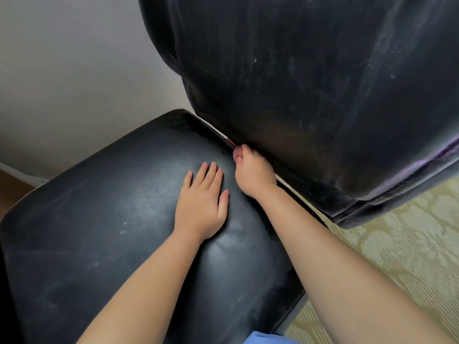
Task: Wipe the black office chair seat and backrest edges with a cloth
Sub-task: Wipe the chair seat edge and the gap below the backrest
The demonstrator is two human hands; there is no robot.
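Two bare hands on chair: left hand (201,209) flat, fingers straight, on seat (104,219); right hand (253,167) fingers tucked into seat-backrest (310,83) gap, grip unclear.

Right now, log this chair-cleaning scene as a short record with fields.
seat: black office chair seat, scuffed, pale smudges
backrest: black backrest, dusty streaks, lower edge just above the seat's rear
left hand: left hand flat on the seat, fingers straight
right hand: right hand at the gap between seat and backrest, fingers tucked in and hidden
cloth: none clearly visible; a small pink bit at the right fingertips, cannot tell what
floor: patterned pale green carpet
wall: plain grey wall
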